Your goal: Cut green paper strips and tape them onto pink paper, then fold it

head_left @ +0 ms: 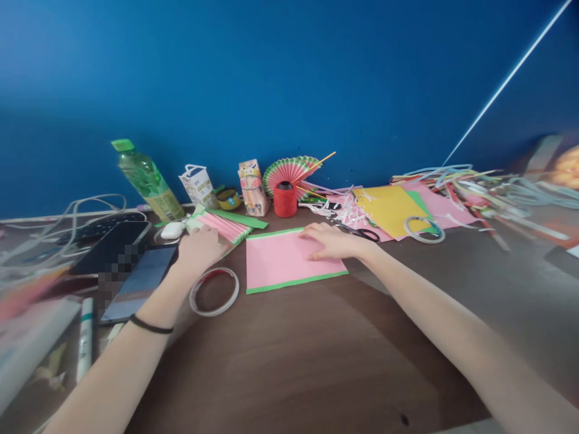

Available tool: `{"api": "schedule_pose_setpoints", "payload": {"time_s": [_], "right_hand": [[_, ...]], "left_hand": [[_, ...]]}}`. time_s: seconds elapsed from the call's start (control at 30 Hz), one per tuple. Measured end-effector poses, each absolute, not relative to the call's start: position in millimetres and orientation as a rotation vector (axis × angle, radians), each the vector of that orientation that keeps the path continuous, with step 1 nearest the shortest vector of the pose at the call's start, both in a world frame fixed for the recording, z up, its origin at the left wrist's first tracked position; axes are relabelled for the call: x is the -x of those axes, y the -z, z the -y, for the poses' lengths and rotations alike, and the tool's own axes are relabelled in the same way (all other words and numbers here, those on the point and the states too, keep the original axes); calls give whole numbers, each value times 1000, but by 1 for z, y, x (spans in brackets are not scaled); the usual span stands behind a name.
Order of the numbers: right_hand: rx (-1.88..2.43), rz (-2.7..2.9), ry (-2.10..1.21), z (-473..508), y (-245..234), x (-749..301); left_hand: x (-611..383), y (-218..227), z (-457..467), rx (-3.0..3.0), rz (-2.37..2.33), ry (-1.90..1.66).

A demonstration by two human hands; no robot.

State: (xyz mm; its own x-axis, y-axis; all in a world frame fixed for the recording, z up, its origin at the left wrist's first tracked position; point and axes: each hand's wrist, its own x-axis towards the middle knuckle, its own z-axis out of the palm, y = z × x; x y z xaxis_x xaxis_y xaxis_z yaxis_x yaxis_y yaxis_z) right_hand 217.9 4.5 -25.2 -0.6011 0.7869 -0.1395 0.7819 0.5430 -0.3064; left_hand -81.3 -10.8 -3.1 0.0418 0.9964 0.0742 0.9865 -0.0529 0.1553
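A pink paper sheet (280, 262) with green strips along its near and far edges lies flat on the table. My right hand (332, 242) is over its right part, fingers apart and slightly bent, thumb low near the surface. To the left, my left hand (203, 246) has its fingers curled at the near end of a pleated pink-and-green paper (228, 224); some fingertips are hidden. A green paper strip (248, 218) lies just behind the pleats. Close to my left wrist, a roll of tape (214, 292) rests flat.
Along the blue wall stand a tilted green bottle (149, 181), a small carton (199, 187), a red thread spool (285, 200) and a pleated fan (289, 172). Scissors (368, 234), yellow paper (384, 208) and another tape roll (424, 230) lie right. Phones (113, 244) and cables crowd the left.
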Motion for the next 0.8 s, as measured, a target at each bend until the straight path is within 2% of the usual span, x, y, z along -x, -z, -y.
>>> {"api": "schedule_pose_setpoints", "payload": {"time_s": [0.07,0.2,0.43,0.57,0.63,0.7,0.8], "right_hand": [[1396,2746,-535,-4,25,-218],[1404,2746,-531,-4,25,-218],[1420,2741,-537,-4,26,-218],[1404,2739,-540,-4,25,-218],[1401,2729,-544,-4,26,-219],[1391,2719,-550,-6,27,-219],[1317,2660,-537,-8,27,-217]], "left_hand": [[84,10,6,-2293,-2044,-109],[85,15,2,-2319,-1912,-75],[77,6,8,-2447,-2062,26],[75,-4,9,-2512,-2217,-41],[74,-13,13,-2469,-2379,-256],[71,-23,19,-2379,-2510,-712],[64,-36,27,-2182,-2363,-1360]]}}
